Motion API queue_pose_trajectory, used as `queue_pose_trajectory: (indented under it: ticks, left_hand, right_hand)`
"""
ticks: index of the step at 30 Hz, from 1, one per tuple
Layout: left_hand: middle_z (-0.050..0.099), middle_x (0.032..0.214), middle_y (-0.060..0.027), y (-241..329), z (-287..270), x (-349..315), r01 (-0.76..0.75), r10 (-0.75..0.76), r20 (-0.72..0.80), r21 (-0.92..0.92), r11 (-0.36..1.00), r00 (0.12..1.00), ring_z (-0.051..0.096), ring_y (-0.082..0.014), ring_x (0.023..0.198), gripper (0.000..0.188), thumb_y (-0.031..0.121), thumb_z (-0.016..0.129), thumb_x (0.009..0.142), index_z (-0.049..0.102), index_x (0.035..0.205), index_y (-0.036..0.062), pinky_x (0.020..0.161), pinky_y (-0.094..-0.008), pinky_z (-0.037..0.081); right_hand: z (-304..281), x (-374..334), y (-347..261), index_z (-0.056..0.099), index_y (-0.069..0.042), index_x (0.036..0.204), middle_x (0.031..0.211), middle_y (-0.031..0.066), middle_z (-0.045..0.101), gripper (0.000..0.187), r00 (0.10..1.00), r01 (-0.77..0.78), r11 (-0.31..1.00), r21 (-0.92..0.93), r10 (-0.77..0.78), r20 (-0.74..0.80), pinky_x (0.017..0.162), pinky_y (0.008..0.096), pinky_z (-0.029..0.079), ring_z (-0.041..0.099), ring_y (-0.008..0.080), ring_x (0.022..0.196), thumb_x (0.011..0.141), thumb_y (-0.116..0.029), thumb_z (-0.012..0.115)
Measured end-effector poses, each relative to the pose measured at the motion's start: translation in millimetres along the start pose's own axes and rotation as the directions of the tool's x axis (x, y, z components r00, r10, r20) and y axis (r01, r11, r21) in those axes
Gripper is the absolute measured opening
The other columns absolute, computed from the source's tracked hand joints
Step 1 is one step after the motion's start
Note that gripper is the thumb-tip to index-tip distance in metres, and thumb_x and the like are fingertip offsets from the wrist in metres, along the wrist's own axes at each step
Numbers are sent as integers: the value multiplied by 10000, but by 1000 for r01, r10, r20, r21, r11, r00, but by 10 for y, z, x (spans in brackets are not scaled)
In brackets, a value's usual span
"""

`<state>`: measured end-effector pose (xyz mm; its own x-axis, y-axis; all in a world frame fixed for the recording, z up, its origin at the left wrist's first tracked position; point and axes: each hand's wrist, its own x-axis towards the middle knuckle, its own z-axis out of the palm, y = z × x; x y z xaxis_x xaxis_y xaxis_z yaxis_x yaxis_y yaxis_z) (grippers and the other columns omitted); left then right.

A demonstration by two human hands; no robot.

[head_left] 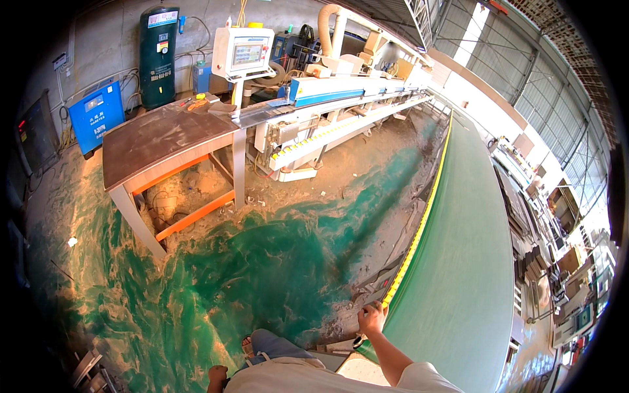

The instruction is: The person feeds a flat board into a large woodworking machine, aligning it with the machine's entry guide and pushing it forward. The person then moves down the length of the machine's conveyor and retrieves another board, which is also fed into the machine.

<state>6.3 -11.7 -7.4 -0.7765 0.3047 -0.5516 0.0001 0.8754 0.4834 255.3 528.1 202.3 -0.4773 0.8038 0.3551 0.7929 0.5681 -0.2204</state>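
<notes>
My right hand (372, 319) rests at the left edge of a long green conveyor belt (452, 262). Its fingers are curled over the near end of a yellow strip (419, 234) that runs far along that edge. A small dark part (358, 342) shows just below the hand. Low beside my body hangs my left hand (217, 374), small in view and closed; what it holds, if anything, I cannot make out. My sandalled foot (247, 346) shows on the green, dust-streaked floor.
A brown-topped table (167, 141) with orange rails stands left, joined to a long white and blue machine (354, 92) with a control screen (247, 54). Behind are a blue cabinet (97, 112) and a dark green tank (158, 59). Stacked boards (514, 209) lie right of the belt.
</notes>
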Motion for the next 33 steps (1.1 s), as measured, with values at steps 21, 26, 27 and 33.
queue_pose_trajectory:
  ticks: [21, 26, 27, 33]
  left_hand:
    - [492, 558, -170, 116, -54, -24, 196, -201, 14, -291, 936, 980, 452, -322, 499, 276, 219, 649, 708, 529, 567, 14, 563, -498, 386]
    - [473, 562, -178, 131, -75, -76, 40, -61, -69, -267, 963, 996, 417, -339, 492, 287, 219, 642, 714, 507, 562, 17, 556, -499, 372]
    - [473, 564, -177, 138, -81, -83, 12, -31, -69, -252, 968, 997, 417, -342, 496, 285, 216, 638, 717, 505, 559, 19, 556, -498, 373]
    - [455, 545, -167, 200, -135, -90, 110, -119, -13, -290, 951, 993, 410, -331, 484, 276, 194, 641, 711, 496, 543, 31, 539, -489, 368]
  right_hand:
    - [-27, 4, -17, 764, -109, 777, 1031, 140, 715, 158, 999, -18, 999, 26, 17, 37, 1153, 561, 254, 551, 305, 1229, 757, -240, 677]
    - [-24, 17, -28, 761, -111, 782, 1005, 118, 721, 150, 999, -17, 999, 45, 15, 38, 1150, 569, 258, 549, 302, 1231, 763, -231, 673]
    - [-25, 18, -24, 760, -112, 782, 1001, 114, 722, 148, 999, -17, 999, 39, 15, 37, 1149, 571, 258, 549, 301, 1232, 765, -230, 672]
    - [-8, 11, -14, 759, -115, 781, 981, 101, 726, 142, 1000, -2, 1000, 8, 2, 29, 1149, 585, 254, 551, 299, 1229, 770, -226, 670]
